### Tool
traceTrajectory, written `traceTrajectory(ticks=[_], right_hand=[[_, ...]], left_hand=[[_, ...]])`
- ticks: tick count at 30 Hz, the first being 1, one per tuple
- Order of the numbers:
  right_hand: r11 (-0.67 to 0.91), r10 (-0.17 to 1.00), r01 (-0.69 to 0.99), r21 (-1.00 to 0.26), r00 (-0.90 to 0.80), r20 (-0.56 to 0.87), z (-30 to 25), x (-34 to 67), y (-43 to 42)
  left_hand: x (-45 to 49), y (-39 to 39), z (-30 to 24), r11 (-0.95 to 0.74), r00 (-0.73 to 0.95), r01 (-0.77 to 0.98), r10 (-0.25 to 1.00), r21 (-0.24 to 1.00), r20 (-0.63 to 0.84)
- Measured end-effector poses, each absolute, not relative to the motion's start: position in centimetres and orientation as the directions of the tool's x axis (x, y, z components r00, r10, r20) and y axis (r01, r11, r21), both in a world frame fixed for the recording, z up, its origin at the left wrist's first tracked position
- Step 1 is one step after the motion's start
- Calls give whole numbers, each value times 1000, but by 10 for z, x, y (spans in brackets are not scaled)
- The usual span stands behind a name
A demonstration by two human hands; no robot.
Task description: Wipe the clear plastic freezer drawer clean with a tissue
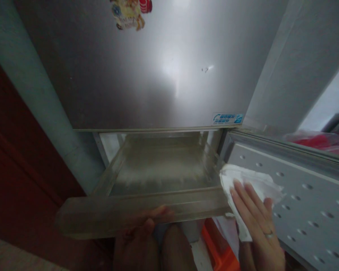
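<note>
A clear plastic freezer drawer is pulled out of the fridge's lower compartment, and nothing shows inside it. My left hand grips its front from below, with the fingers seen dimly through the see-through plastic. At the drawer's front right corner, my right hand, with a ring on one finger, presses a folded white paper towel against the plastic. Its fingers lie over the paper, and the thumb stands a little apart.
The open lower door, dimpled inside, stands at the right. Above is the shut silver upper door with a magnet. An orange object lies below the drawer. Red wood stands left; a plastic bag is beyond the door.
</note>
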State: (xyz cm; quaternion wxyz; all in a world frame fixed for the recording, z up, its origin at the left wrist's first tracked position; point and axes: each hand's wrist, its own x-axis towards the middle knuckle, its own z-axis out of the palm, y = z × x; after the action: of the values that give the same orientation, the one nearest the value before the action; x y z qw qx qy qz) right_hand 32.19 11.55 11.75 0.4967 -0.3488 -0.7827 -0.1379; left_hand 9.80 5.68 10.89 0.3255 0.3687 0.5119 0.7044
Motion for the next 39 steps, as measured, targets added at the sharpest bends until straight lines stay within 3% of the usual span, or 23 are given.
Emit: traceTrajectory(ticks=[4, 10, 15, 23, 32, 39], right_hand=[[729, 397, 671, -139, -248, 884, 120, 319, 115], [727, 383, 669, -157, -204, 901, 117, 306, 139], [713, 360, 671, -204, -100, 928, 114, 292, 157], [744, 390, 645, -174, -207, 897, 119, 299, 152], [763, 365, 637, -112, -282, 887, 122, 291, 152], [701, 355, 690, -179, -120, 927, 109, 300, 179]], left_hand=[[96, 59, 109, -294, -484, -253, 863, 922, 142], [92, 81, 113, -337, -462, -252, 866, 907, 193], [102, 91, 121, -310, -469, -293, 871, 905, 147], [88, 92, 120, -240, -462, -260, 881, 935, 98], [73, 108, 134, -389, -468, -212, 846, 897, 256], [67, 119, 123, -359, -463, -148, 849, 921, 256]])
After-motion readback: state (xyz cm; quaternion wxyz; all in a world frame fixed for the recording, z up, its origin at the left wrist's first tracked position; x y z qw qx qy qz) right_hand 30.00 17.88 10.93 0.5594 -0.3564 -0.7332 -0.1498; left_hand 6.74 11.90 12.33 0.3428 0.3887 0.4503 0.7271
